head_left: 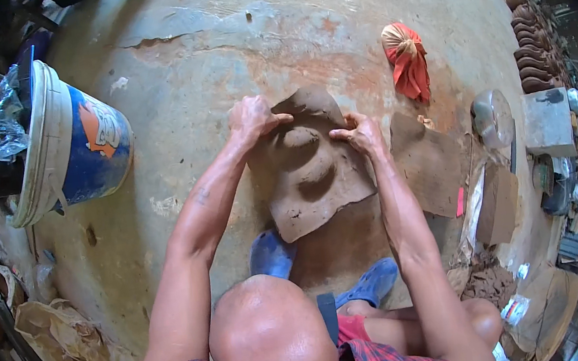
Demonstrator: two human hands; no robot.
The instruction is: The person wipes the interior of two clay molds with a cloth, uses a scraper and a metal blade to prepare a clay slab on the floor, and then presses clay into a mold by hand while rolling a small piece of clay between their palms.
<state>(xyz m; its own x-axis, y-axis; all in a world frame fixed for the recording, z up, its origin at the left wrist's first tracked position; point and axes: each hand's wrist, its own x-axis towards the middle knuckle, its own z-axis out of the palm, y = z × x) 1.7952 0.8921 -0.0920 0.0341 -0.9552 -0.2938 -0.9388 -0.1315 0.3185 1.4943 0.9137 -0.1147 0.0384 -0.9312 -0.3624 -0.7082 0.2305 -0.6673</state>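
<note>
A sheet of grey-brown clay lies before me with rounded bulges in its middle and an uneven lower edge. What is under the clay is hidden. At its upper left edge my left hand grips the sheet, the thumb laid over the top surface. My right hand holds the right edge, its thumb pointing inward toward the bulges. Between the two hands the far edge of the sheet curls up.
Right of the sheet lies a flat clay slab, with a tied red cloth bundle beyond it. A round metal container and a lump of loose clay are farther right. On the left stands a blue-and-white bucket. Crumpled brown paper lies nearer.
</note>
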